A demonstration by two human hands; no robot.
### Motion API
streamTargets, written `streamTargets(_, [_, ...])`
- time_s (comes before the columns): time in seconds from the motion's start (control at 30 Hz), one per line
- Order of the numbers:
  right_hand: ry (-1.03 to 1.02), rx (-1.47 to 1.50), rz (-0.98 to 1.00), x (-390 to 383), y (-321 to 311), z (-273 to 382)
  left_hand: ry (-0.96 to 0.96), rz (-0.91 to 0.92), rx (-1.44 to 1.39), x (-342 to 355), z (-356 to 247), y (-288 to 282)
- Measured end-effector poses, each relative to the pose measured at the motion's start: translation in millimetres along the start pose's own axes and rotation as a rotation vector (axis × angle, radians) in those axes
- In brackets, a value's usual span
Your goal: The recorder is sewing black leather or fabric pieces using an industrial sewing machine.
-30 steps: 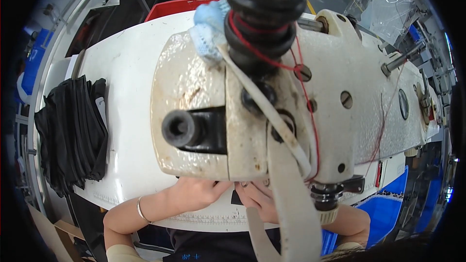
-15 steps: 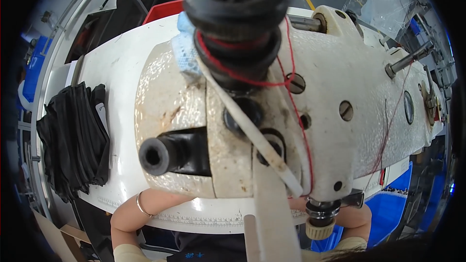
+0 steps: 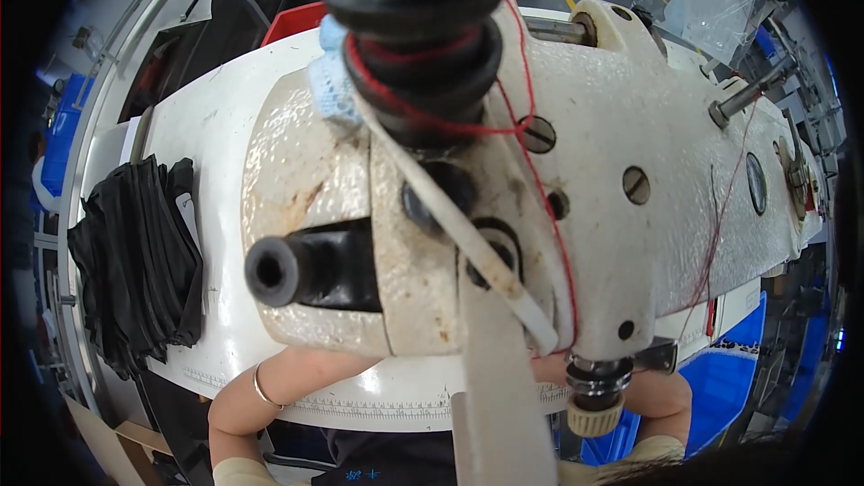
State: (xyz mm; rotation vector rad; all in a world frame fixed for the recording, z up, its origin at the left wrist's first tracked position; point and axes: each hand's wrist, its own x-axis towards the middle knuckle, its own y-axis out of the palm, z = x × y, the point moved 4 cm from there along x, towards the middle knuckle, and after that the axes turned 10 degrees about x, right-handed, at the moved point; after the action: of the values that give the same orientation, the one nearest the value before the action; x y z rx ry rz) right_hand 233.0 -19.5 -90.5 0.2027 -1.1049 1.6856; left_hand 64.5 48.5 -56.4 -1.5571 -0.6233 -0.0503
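A white sewing machine head (image 3: 603,126) fills the middle of the view and covers both my hands. My left forearm (image 3: 310,378), with a bracelet (image 3: 261,387) near the wrist, reaches in from below and passes under the machine's left part. From the lower right my right forearm (image 3: 657,400) comes in behind a cream knob (image 3: 595,416). What either hand touches is hidden. Red thread (image 3: 551,207) winds round a black post (image 3: 418,81) and runs down the machine's front. A pale strip (image 3: 459,229) slants across it, beside a light blue lacy cloth (image 3: 333,81).
A stack of folded black fabric (image 3: 139,270) lies on the white table (image 3: 220,216) at left. A ruler scale (image 3: 387,411) runs along the near edge. Blue bins (image 3: 720,387) stand lower right, a red bin (image 3: 292,22) behind the table. Clear plastic (image 3: 711,0) hangs at upper right.
The machine sits slightly higher and farther left in the picture, as the view shifted a little. A bit more of my left forearm shows below it. The black fabric has stayed put.
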Motion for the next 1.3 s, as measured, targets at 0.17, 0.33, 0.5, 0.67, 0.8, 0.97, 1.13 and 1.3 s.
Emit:
streamTargets(0.17, [1.022,1.478,-0.320,-22,-14,-73,-0.056,0.206,-0.062,11,-9,-2])
streamTargets(0.33, [0.707,0.481,0.326,10,-30,-5,-0.112,0.101,-0.100,5,-4,-3])
streamTargets(0.5, [0.934,1.079,0.029,6,-9,-2,-0.045,0.067,0.009,15,-3,-6])
streamTargets(0.67, [0.530,0.689,-0.034,0,-13,-29,-0.230,0.090,-0.096,22,22,3])
streamTargets(0.8, [0.396,0.291,-0.033,15,-23,-31,-0.327,-0.107,-0.141,43,16,-37])
streamTargets(0.97, [0.271,-0.092,0.171,21,-19,-4,-0.308,0.111,0.092,18,1,-24])
streamTargets(1.13, [0.640,1.026,0.478,17,-15,89,0.093,0.475,-0.116,2,-49,-60])
streamTargets(1.3, [1.122,1.351,0.329,15,-1,92,0.152,0.293,-0.127,-10,-23,-51])
